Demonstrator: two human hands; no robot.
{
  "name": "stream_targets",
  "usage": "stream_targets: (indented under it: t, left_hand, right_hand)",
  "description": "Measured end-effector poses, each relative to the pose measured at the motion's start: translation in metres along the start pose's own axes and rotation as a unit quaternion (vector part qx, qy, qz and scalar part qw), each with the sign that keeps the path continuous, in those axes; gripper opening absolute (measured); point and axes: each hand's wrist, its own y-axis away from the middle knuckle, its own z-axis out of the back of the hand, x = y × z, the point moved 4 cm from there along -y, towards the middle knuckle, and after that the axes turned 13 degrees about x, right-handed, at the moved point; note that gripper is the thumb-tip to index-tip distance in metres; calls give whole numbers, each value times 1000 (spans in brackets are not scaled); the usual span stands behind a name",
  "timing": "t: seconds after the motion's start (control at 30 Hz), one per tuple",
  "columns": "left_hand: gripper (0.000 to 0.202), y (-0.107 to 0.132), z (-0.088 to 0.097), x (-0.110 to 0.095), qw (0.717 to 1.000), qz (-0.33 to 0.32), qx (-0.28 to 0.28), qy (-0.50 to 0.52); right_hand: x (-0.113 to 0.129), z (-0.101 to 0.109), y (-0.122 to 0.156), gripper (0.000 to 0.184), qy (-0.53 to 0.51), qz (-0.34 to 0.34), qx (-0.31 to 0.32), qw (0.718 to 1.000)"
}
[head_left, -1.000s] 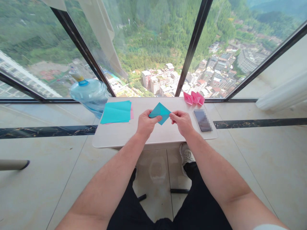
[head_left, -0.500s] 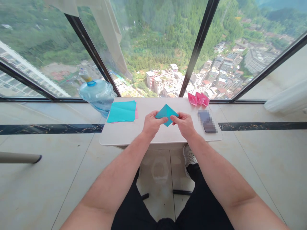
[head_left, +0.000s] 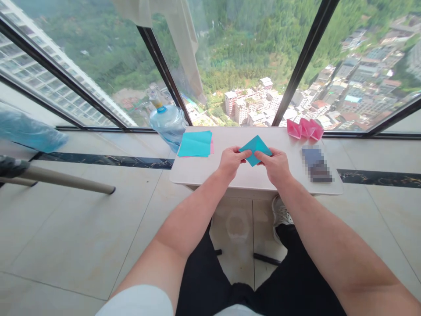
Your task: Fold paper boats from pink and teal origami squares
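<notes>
A folded blue origami paper (head_left: 257, 145), diamond-shaped with a crease down its middle, is held up over the small white table (head_left: 197, 173). My left hand (head_left: 233, 161) pinches its left side, thumb on the front face. On the other side my right hand (head_left: 273, 163) grips it, with that thumb pressed near the centre. Both sets of fingers are partly hidden behind the paper. To the left lies a stack of blue paper sheets (head_left: 195, 143), with a pink edge showing underneath.
Pink folded paper pieces (head_left: 305, 129) sit at the table's back right corner. A blurred-out phone (head_left: 317, 164) lies in front of them. A large water jug (head_left: 168, 125) stands behind the table's left side, near the window. Grey furniture legs (head_left: 72, 179) are at left.
The camera view has turned left, so everything appears farther right. Both hands keep hold of the blue paper, and the right thumb has moved closer to its middle.
</notes>
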Motion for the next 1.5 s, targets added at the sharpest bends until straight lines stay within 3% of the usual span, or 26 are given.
stream_targets:
  t: [0.37,1.17,1.5]
  left_hand:
    - [39,-1,-5,-1,999,35,19,-29]
    - [46,-2,-6,-4,999,12,38,-23]
    - [34,2,-12,-9,997,12,68,-41]
  right_hand:
    - [6,5,-2,23,6,27,-42,999]
    - [7,11,-4,25,14,18,-18,1000]
    - [8,0,1,32,55,0,17,998]
